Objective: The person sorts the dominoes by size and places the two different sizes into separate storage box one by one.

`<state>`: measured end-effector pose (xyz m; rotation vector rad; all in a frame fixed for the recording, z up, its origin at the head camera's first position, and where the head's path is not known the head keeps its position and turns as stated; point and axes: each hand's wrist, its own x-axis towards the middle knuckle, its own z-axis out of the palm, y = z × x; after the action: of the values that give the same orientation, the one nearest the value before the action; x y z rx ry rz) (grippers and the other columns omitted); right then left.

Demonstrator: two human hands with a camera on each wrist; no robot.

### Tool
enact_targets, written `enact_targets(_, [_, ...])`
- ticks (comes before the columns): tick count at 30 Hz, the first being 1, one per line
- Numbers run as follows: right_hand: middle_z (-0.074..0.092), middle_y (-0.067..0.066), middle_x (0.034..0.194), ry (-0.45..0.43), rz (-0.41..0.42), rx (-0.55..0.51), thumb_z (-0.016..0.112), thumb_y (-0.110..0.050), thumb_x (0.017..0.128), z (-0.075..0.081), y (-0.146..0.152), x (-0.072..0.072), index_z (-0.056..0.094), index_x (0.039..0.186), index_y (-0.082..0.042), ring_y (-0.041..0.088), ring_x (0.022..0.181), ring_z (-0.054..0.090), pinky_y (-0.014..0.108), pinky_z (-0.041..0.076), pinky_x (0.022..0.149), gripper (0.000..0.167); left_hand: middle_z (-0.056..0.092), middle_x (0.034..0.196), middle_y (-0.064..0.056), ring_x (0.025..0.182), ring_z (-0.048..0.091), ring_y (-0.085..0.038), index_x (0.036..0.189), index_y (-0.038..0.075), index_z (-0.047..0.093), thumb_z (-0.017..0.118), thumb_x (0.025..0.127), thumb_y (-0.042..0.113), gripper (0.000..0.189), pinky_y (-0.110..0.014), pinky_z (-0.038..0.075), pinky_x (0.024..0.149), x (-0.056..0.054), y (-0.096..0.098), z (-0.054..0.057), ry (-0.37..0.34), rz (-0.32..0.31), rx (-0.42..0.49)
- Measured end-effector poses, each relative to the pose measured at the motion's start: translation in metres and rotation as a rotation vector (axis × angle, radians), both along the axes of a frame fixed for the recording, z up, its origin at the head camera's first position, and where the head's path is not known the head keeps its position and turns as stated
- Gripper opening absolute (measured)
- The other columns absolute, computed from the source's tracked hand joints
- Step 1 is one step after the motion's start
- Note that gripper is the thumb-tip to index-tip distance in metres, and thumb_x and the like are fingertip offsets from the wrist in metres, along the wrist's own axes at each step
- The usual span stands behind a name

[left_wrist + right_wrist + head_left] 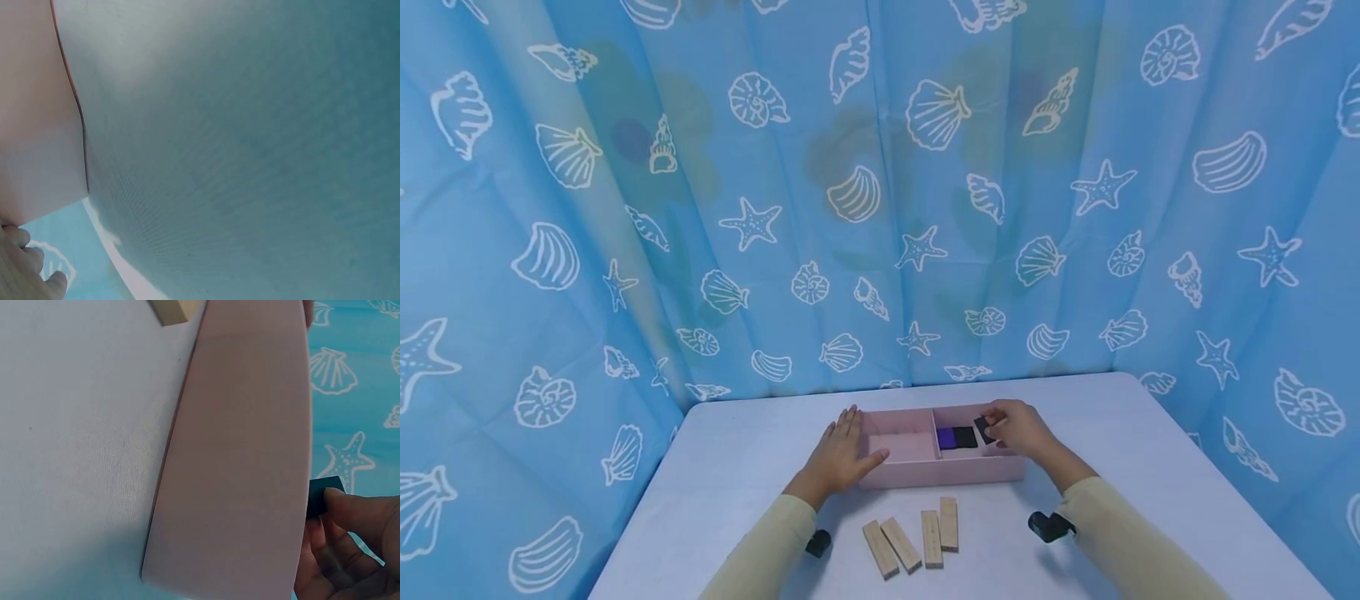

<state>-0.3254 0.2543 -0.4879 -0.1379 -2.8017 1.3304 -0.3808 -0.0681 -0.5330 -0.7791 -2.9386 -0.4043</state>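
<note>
A pink box (940, 475) with two compartments stands toward the back of the table. My left hand (842, 454) rests on its left end, fingers straight and thumb spread over the front rim; in the left wrist view only some fingers (31, 256) show at the corner. Over the right compartment my right hand (1018, 427) pinches a small black block (984, 429) between thumb and fingers. The right wrist view shows that black block (322, 495) at the box's rim. Inside the right compartment a purple block (947, 438) and another black block (966, 437) lie side by side.
Several wooden blocks lie before the box, among them a leftmost one (880, 550) and a rightmost one (949, 523). They rest on a white table (745, 467). A blue shell-patterned curtain (880, 208) hangs behind the table and along its sides.
</note>
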Motion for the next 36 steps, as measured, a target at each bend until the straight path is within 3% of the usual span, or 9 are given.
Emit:
enact_targets(6, [0.062, 0.009, 0.100, -0.015, -0.004, 0.082, 0.063, 0.003, 0.090, -0.003, -0.005, -0.009, 0.062, 0.123, 0.001, 0.022, 0.085, 0.061, 0.034, 0.056, 0.073, 0.033, 0.016, 0.160, -0.014, 0.147, 0.011, -0.030, 0.154, 0.001, 0.019, 0.027, 0.086, 0.081, 0.106, -0.049, 0.015, 0.115, -0.001, -0.001, -0.002, -0.005, 0.005, -0.019])
enact_targets(11, [0.063, 0.008, 0.094, 0.021, 0.013, 0.207, 0.065, 0.005, 0.087, -0.003, -0.008, -0.016, 0.064, 0.117, 0.003, 0.021, 0.084, 0.061, 0.036, 0.056, 0.074, 0.030, 0.016, 0.160, -0.014, 0.147, 0.011, -0.030, 0.154, 0.001, 0.019, 0.035, 0.089, 0.074, 0.099, -0.049, 0.015, 0.115, -0.002, -0.002, -0.005, -0.010, 0.011, -0.016])
enact_targets(19, [0.066, 0.011, 0.096, -0.023, -0.024, 0.386, 0.067, 0.001, 0.086, -0.008, -0.016, -0.025, 0.066, 0.112, 0.004, 0.027, 0.090, 0.064, 0.043, 0.055, 0.080, 0.025, 0.016, 0.160, -0.015, 0.147, 0.011, -0.030, 0.154, 0.001, 0.019, 0.041, 0.092, 0.068, 0.094, -0.049, 0.014, 0.115, -0.002, -0.001, -0.004, -0.012, 0.011, 0.000])
enact_targets(27, [0.064, 0.009, 0.085, -0.038, -0.050, 0.540, 0.054, 0.002, 0.091, -0.018, -0.021, -0.030, 0.065, 0.092, 0.000, 0.023, 0.079, 0.061, 0.041, 0.053, 0.079, 0.011, 0.017, 0.160, -0.015, 0.147, 0.013, -0.031, 0.153, 0.000, 0.021, 0.042, 0.091, 0.068, 0.095, -0.050, 0.016, 0.115, 0.000, 0.000, 0.000, -0.006, 0.005, 0.010])
enact_targets(36, [0.062, 0.020, 0.109, -0.055, -0.079, 0.604, 0.054, 0.000, 0.094, -0.025, -0.029, -0.034, 0.060, 0.113, 0.007, 0.037, 0.110, 0.059, 0.049, 0.046, 0.096, 0.021, 0.017, 0.160, -0.014, 0.147, 0.011, -0.030, 0.154, 0.001, 0.019, 0.042, 0.092, 0.067, 0.094, -0.049, 0.014, 0.116, -0.001, 0.000, -0.002, -0.018, 0.014, 0.016])
